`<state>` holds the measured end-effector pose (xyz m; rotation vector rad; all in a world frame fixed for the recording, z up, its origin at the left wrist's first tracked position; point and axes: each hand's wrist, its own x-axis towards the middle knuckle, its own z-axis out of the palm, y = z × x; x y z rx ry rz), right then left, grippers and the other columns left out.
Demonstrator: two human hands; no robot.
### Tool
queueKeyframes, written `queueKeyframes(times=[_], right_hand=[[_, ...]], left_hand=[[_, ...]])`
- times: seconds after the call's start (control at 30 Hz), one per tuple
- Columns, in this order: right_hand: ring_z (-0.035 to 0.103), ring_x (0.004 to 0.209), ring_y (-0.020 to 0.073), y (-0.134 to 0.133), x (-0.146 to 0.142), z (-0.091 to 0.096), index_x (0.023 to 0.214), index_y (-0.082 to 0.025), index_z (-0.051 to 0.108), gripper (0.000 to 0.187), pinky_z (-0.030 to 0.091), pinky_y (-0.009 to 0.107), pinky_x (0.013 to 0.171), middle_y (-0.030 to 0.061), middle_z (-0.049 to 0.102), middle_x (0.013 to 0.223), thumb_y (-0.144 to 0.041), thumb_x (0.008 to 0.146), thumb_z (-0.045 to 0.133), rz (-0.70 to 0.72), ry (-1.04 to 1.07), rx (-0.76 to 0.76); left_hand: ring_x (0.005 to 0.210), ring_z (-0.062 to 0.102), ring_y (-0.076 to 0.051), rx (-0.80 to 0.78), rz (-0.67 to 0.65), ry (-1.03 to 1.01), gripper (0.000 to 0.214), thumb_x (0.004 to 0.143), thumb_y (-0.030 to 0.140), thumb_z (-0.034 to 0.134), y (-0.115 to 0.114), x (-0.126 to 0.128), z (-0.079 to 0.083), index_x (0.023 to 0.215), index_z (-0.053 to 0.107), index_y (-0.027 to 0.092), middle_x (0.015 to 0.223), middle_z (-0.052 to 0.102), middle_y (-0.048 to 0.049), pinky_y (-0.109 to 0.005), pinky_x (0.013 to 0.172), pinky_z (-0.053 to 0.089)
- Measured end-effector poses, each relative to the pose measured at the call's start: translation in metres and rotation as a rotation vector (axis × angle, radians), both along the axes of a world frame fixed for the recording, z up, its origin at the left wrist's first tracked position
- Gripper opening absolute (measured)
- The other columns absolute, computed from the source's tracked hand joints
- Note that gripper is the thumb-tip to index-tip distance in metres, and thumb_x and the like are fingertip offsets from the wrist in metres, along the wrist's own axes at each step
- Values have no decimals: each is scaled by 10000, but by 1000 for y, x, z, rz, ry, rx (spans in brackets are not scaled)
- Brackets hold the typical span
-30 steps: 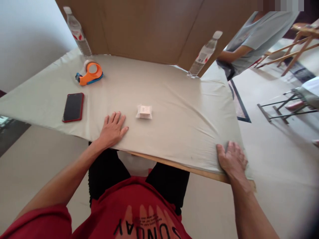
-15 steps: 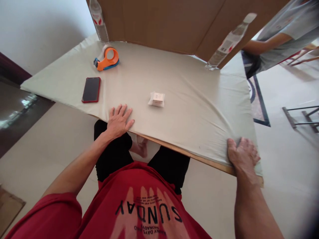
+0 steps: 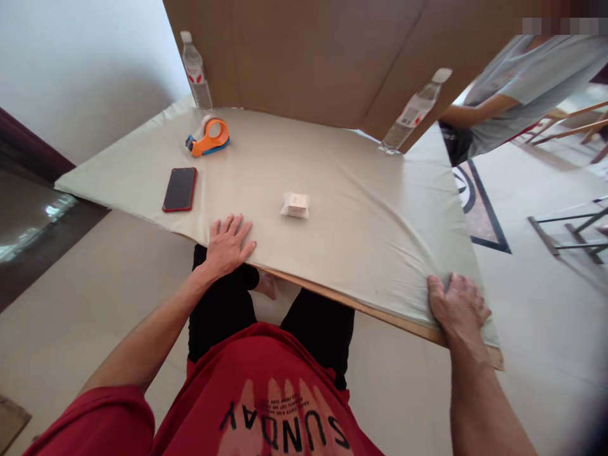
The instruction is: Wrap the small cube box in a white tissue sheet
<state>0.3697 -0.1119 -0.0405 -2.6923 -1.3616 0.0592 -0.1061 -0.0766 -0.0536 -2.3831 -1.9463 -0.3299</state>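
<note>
My left hand (image 3: 228, 246) lies flat near the front edge of the covered table (image 3: 332, 253), fingers spread, holding nothing. At the front right corner my right hand (image 3: 458, 304) rests palm down on the cloth, its fingers apart and nothing in it. Between them and farther back sits a small pale box in a translucent wrapper (image 3: 296, 205), touched by neither hand. A dark phone in a red case (image 3: 180, 189) lies beyond my left hand, to its left. Behind the phone is an orange and blue tape dispenser (image 3: 209, 137).
A brown cardboard panel (image 3: 304, 57) stands along the back of the table. One clear bottle (image 3: 196, 71) stands at its left end, another bottle (image 3: 415, 113) at its right. Past the right side are a person in grey (image 3: 532, 95) and a metal-legged stand (image 3: 565, 233).
The view has tilted up slightly, so the table and its things appear lower in the picture. Both hands stay in place on the table.
</note>
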Motion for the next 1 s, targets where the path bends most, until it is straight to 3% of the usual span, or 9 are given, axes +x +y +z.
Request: queueKeyframes(times=[0.23, 0.37, 0.63, 0.77, 0.83, 0.9, 1.0], right_hand=[[398, 1438, 414, -4, 7, 0, 1469, -20, 461, 694, 302, 563, 1167, 279, 419, 1553, -478, 985, 267, 77, -10, 37], [427, 1427, 399, -5, 9, -1, 1442, -65, 499, 633, 321, 569, 1154, 275, 462, 1524, -448, 978, 301, 76, -28, 71], [428, 1425, 395, -6, 12, -4, 1410, -25, 520, 608, 353, 588, 1141, 287, 462, 1515, -409, 985, 316, 111, -47, 62], [449, 1406, 400, -14, 15, -12, 1389, -36, 533, 573, 367, 617, 1125, 280, 484, 1497, -372, 959, 360, 142, -58, 83], [459, 1396, 410, -19, 22, -11, 1360, -50, 561, 561, 376, 629, 1119, 273, 488, 1497, -380, 952, 361, 162, -46, 74], [508, 1356, 406, -19, 31, 0, 1261, -99, 636, 505, 410, 609, 1105, 239, 551, 1451, -398, 911, 428, 208, 58, 19], [643, 1197, 347, -3, 27, 30, 1035, -230, 729, 361, 507, 520, 1030, 118, 728, 1199, -468, 854, 527, 368, 365, -44]], left_hand=[[1466, 379, -374, 6, -13, 6, 589, 989, 476, 384, -2, 1, 0, 1469, 522, 162, 1571, 445, -180, -594, 1191, 242], [1463, 390, -366, 12, -11, 3, 574, 983, 472, 394, -2, 1, 0, 1463, 533, 190, 1565, 459, -168, -586, 1195, 248], [1476, 375, -351, -48, -6, -10, 574, 971, 457, 413, -2, -3, 4, 1448, 542, 166, 1570, 453, -165, -567, 1211, 249], [1374, 496, -364, -158, -40, -147, 553, 884, 488, 505, 9, -13, 22, 1306, 659, 164, 1484, 551, -171, -553, 1137, 381], [1233, 607, -328, -245, -36, -296, 536, 857, 521, 515, 18, -13, 36, 1215, 708, 172, 1332, 671, -150, -459, 1006, 509], [1003, 686, -278, -294, 15, -432, 532, 851, 556, 516, 32, -8, 51, 1192, 715, 199, 1190, 737, -110, -399, 857, 559], [892, 682, -246, -285, 5, -560, 491, 817, 524, 570, 65, 8, 67, 1138, 740, 193, 1128, 754, -98, -394, 863, 541]])
